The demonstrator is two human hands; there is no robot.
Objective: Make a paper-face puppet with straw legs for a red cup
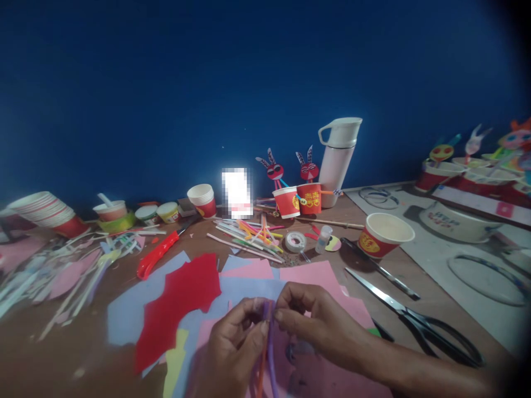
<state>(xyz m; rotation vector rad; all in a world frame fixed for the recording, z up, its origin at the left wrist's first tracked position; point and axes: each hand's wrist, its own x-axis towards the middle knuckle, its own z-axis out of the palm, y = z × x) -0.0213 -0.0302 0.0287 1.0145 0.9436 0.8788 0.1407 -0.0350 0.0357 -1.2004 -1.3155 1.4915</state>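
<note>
My left hand [240,342] is closed around a purple strip [271,354] and an orange strip [262,367], which run side by side down toward the bottom edge. Thumb and fingers of my right hand [311,318] pinch the upper end of the purple strip, close beside the left fingertips. Below both hands lie pink paper sheets [315,273] over pale blue paper [128,309]. A red paper cutout [178,309] with jagged edges rests left of my left hand.
Black-handled scissors [415,320] and a paper cup [388,235] are at the right. A red cutter [160,254], scattered straws [249,235], a tape roll [296,241], stacked cups [45,213] and a white flask [338,166] stand or lie farther back.
</note>
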